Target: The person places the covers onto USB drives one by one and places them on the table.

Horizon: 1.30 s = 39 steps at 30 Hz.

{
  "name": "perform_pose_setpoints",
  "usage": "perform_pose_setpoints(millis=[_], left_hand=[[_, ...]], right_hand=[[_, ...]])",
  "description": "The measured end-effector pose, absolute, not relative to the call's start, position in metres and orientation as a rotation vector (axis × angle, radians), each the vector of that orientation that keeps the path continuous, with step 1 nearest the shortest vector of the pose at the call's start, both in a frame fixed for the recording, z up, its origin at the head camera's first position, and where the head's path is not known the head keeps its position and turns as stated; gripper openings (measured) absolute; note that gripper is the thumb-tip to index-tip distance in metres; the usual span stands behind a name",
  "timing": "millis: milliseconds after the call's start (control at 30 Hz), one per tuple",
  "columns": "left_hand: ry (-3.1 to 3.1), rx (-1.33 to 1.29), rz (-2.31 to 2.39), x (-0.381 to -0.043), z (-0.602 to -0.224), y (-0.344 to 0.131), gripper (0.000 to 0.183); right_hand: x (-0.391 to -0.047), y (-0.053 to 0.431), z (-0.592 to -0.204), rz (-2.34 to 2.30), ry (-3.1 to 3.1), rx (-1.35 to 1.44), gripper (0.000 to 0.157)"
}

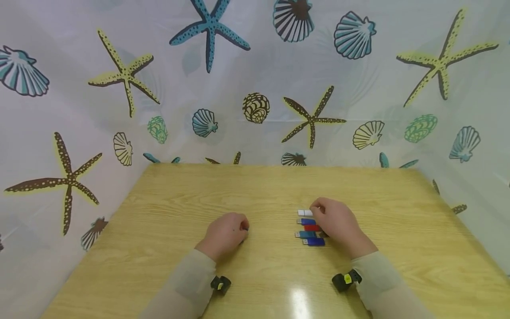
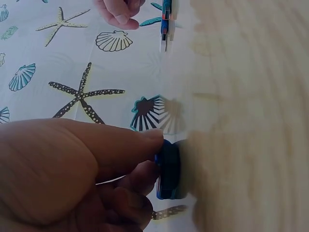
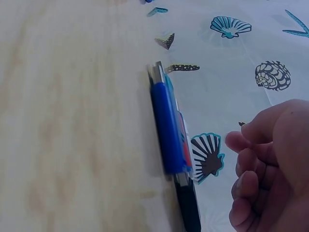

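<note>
Several USB sticks lie side by side in a row on the table, right of its middle. From the far end come a white USB stick (image 1: 303, 212), a blue one (image 1: 306, 221), a red one (image 1: 312, 228), a teal one (image 1: 304, 235) and a nearer blue one (image 1: 315, 242). My right hand (image 1: 338, 221) hovers over their right ends, fingers loosely curled, fingertips beside the white stick; nothing shows between them in the right wrist view. Left of the row, my left hand (image 1: 225, 232) pinches a small blue USB stick (image 2: 169, 169) between thumb and fingers, close to the tabletop.
A dark piece (image 3: 188, 205) sits at the end of the near blue stick, partly under my right hand. The wood-grain table (image 1: 199, 190) meets a white cloth (image 1: 239, 141) printed with shells and starfish at its back and sides. Each wrist wears a black strap device (image 1: 345, 280).
</note>
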State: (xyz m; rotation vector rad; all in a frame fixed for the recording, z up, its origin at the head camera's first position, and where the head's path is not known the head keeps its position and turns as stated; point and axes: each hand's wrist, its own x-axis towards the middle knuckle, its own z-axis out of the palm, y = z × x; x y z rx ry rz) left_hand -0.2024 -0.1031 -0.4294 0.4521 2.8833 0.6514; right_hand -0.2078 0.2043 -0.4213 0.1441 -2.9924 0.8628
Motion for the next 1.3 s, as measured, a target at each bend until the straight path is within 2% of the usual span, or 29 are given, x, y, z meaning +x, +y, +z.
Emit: perform_pose_setpoints(millis=[867,1300], left_hand=[[2.860,0.442,0.707,-0.202,-0.434,-0.102,0.009],[2.909,0.500,0.861,-0.201,-0.426,-0.096,0.010]], right_hand=[[-0.210,0.207,-0.422,0.885,-2.990,0.208,0.026],[-0.212,0.201,-0.428,0.792,-3.101,0.344,0.016]])
